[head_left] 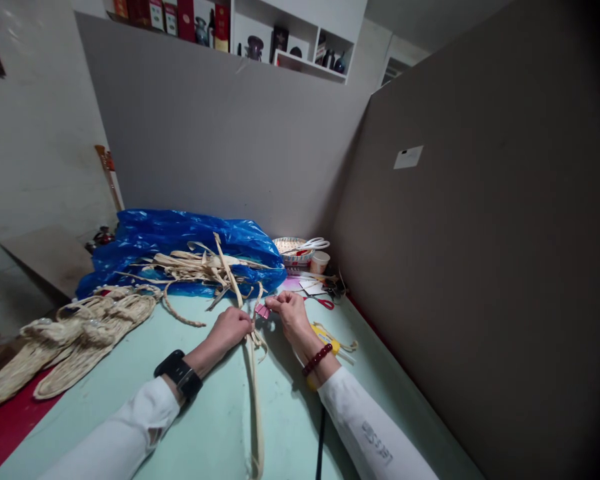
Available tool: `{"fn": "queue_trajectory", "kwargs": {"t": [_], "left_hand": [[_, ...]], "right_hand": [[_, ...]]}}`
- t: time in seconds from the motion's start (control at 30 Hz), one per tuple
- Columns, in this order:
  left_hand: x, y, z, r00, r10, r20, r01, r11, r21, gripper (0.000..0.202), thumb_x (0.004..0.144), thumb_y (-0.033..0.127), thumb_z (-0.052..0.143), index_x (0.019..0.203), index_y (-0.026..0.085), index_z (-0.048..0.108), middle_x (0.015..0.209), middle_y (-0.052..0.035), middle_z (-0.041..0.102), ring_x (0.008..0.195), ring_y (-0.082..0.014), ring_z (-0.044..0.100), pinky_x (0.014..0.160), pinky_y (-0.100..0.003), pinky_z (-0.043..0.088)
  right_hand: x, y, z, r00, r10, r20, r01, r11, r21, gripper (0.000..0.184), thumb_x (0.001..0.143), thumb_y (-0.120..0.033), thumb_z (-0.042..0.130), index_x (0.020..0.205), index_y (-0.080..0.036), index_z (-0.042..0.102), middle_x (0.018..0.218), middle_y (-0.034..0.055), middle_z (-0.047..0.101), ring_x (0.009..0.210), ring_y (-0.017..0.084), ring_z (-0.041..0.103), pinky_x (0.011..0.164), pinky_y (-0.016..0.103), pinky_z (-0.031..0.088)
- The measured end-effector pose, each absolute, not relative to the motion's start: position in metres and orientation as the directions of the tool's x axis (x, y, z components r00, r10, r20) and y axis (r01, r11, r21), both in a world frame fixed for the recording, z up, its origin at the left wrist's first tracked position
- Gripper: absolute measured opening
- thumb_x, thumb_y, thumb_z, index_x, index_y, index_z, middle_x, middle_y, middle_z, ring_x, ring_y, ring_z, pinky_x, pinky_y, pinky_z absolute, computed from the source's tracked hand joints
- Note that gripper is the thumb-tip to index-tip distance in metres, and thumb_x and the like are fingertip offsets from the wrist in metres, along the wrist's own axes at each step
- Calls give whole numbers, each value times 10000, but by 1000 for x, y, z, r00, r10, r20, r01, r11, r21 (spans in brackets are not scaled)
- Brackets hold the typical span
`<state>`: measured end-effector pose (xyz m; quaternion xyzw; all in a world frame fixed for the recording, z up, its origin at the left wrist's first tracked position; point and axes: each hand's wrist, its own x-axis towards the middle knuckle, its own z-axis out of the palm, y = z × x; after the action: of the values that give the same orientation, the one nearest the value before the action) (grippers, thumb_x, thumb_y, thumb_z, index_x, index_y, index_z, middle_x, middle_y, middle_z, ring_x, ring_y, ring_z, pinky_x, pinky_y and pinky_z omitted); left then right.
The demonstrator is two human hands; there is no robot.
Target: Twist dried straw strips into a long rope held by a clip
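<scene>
My left hand point(233, 325) is closed in a pinch on pale dried straw strips point(255, 407), one of which hangs down toward the near table edge while others reach up past the fingers. Close by on the right, my right hand point(289, 315) has thumb and forefinger pinched on a pink binder clip point(262, 311). The clip sits right beside the strips; whether it bites on them I cannot tell. Short loose ends curl just below the left fingertips.
A blue plastic bag point(190, 230) with more straw lies at the back. Woven straw sandals point(95, 333) rest at left. Behind my right hand are red-handled scissors point(325, 303), a basket point(293, 257), a paper cup point(320, 261) and a yellow object point(325, 337). Grey partitions point(220, 133) enclose the table.
</scene>
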<state>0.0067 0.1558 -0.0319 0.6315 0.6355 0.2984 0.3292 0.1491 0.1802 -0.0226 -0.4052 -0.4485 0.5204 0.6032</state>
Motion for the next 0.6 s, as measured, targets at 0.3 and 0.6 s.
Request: {"fn": "queue_trajectory", "kwargs": {"t": [0.3,0.6], "left_hand": [[10,150,-31,13,999,-51,562,35,827,135,601,199,551,477,174,599,400,33,470,519,-143,471,508,-245,294],[9,147,-32,-17,997,-76,515,74,854,135,609,199,544,492,175,608,379,37,453,485,-136,457,486,-245,278]], "right_hand": [[144,183,-29,85,988,128,-201,142,-969,397,473,-242,694,514,-216,300,515,-38,473,549,117,462,526,242,353],[150,181,-27,-21,996,92,-188,86,-978,309,503,-259,745,534,-185,447,495,-53,484,504,90,459,528,229,361]]}}
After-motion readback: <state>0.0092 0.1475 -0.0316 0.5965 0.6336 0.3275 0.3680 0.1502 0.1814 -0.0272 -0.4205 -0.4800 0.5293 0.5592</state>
